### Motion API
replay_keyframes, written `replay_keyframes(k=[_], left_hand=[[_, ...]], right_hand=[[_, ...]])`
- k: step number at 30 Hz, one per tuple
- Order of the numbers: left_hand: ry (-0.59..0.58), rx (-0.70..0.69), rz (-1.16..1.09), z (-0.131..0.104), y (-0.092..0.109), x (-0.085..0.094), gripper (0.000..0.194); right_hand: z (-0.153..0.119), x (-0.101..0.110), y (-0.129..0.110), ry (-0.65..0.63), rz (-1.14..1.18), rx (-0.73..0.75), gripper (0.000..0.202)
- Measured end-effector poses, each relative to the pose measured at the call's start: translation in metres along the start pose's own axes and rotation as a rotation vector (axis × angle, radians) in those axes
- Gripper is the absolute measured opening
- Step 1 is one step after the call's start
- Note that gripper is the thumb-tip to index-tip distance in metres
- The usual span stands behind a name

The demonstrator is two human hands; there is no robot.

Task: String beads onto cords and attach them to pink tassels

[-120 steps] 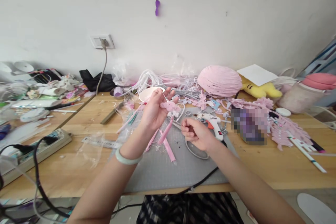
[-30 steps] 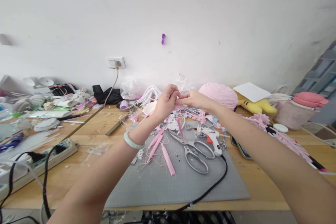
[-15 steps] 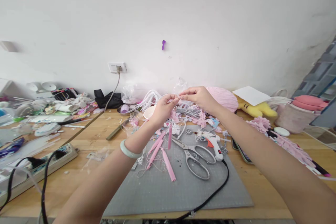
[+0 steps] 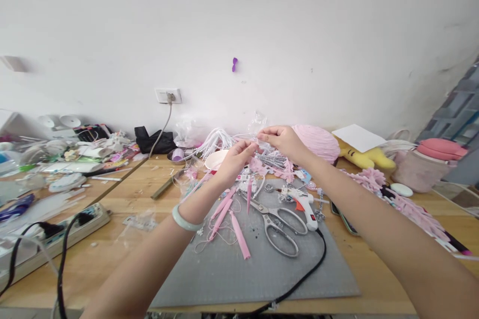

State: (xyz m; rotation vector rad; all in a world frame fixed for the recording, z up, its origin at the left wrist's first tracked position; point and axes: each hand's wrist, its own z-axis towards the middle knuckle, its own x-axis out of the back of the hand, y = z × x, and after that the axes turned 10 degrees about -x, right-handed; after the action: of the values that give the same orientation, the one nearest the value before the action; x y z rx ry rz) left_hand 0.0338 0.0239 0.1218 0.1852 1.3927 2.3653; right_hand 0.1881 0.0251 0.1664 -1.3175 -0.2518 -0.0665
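My left hand point(image 4: 239, 155) is pinched on a pink piece too small to make out fully, and a pink tassel point(image 4: 249, 197) hangs just below it. Close by on the right, my right hand point(image 4: 277, 140) has its fingertips pressed together; what they hold is too small to name. Beneath the hands, more pink tassels point(image 4: 239, 235) with thin loops lie on the grey mat point(image 4: 299, 271). Large scissors point(image 4: 280, 224) lie open beside them, touching distance from a white glue gun point(image 4: 307, 209).
A black cable point(image 4: 305, 276) curves across the mat. Pink yarn point(image 4: 316, 143) and a yellow plush point(image 4: 368, 156) stand at the back right. A power strip point(image 4: 75, 229) and craft clutter lie left. A phone point(image 4: 344, 219) is under my right forearm.
My hands have moved slightly apart, the left one lower. The hanging tassel has shifted right and turned narrower in view.
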Motion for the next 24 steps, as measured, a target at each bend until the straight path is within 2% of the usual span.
replay_keyframes(k=[4,9,14,24], left_hand=[[0.003,-0.004,-0.12,-0.007,-0.011,-0.003,0.026],[0.077,-0.022,-0.204,-0.009,-0.019,-0.009,0.029],[0.139,-0.027,-0.195,-0.007,-0.021,-0.013,0.026],[0.205,-0.038,-0.139,-0.008,-0.02,-0.014,0.025]], right_hand=[[0.003,-0.002,0.003,0.035,0.117,-0.021,0.024],[0.001,-0.011,0.006,0.034,0.339,-0.074,0.032],[0.003,-0.02,0.01,0.039,0.511,-0.151,0.033],[0.003,-0.019,0.014,0.083,0.665,-0.186,0.026]])
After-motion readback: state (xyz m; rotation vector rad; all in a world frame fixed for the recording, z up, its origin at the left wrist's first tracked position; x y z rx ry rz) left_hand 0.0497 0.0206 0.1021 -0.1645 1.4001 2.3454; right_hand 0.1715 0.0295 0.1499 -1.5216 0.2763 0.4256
